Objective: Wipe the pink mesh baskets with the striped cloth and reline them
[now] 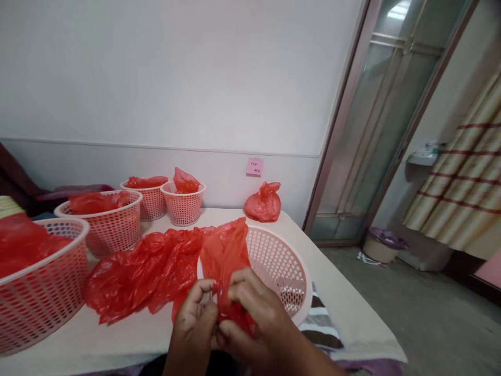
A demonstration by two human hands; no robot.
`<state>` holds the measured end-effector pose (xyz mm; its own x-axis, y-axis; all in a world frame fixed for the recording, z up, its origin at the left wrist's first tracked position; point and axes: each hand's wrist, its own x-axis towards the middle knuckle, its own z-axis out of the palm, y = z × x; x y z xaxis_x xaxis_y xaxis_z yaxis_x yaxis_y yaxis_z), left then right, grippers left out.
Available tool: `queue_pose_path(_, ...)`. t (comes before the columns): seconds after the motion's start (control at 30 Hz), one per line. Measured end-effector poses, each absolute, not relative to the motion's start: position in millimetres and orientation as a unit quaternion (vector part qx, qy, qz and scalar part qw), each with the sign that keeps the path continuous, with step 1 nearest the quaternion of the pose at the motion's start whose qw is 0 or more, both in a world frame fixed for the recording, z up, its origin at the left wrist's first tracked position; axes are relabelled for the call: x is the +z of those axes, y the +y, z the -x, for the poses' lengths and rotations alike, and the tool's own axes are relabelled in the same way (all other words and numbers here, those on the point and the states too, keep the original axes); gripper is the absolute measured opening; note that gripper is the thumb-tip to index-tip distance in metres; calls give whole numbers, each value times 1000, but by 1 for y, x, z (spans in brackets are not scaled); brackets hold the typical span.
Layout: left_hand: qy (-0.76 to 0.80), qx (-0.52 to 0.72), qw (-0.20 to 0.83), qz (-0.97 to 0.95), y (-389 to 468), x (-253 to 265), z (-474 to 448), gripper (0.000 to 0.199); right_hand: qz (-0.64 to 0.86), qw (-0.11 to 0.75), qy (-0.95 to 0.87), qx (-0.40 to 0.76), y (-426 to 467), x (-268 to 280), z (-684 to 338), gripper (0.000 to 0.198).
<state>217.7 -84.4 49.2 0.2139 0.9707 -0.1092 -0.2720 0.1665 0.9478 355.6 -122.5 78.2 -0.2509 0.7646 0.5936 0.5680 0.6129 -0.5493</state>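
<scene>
Both my hands are together at the near side of the table, over the left rim of a large pale pink perforated basket (279, 256). Between them bunches a thin red plastic bag (225, 250). My left hand (195, 318) pinches its edge with curled fingers. My right hand (260, 313) is closed round the gathered plastic, thumb toward the left hand. A heap of crumpled red plastic bags (152, 266) lies on the table just left of the basket. Part of the bag is hidden behind my fingers.
Several pink baskets with red plastic inside stand at left, including a large near basket (43, 292) and a small basket (183, 206). A tied red bag (264, 203) sits at the back by the wall. Striped cloth (319, 324) lies under the large basket. The table (360, 324) ends at right.
</scene>
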Motion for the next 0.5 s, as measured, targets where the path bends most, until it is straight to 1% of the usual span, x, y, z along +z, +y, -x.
queue_pose_path(0.07, 376, 483, 641, -464, -91, 49, -219, 34, 459, 416, -777, 114, -124, 71, -360, 51)
queue_pose_path(0.1, 361, 482, 630, -490, -95, 49, -220, 31, 466, 408, -776, 119, -124, 67, -362, 66)
queue_pose_path(0.13, 344, 479, 617, -521, -99, 51, -221, 27, 467, 405, -776, 124, -124, 64, -364, 72)
queue_pose_path(0.17, 324, 473, 604, -554, -101, 52, -221, 25, 462, 408, -776, 132, -123, 61, -365, 69)
queue_pose_path(0.23, 279, 454, 592, -604, -103, 54, -220, 27, 445, 422, -774, 155, -122, 58, -367, 46)
queue_pose_path(0.3, 253, 426, 616, -612, -99, 54, -214, 29, 423, 449, -771, 156, -121, 59, -369, 21)
queue_pose_path(0.33, 255, 414, 636, -599, -95, 53, -209, 30, 412, 468, -768, 147, -121, 61, -370, 14)
queue_pose_path(0.37, 268, 405, 655, -579, -90, 51, -204, 31, 402, 490, -761, 135, -121, 64, -371, 11)
queue_pose_path(0.43, 305, 409, 681, -526, -78, 47, -193, 33, 375, 533, -748, 128, -125, 70, -373, 15)
queue_pose_path(0.5, 323, 430, 709, -456, -68, 43, -182, 31, 335, 563, -738, 162, -130, 78, -374, 22)
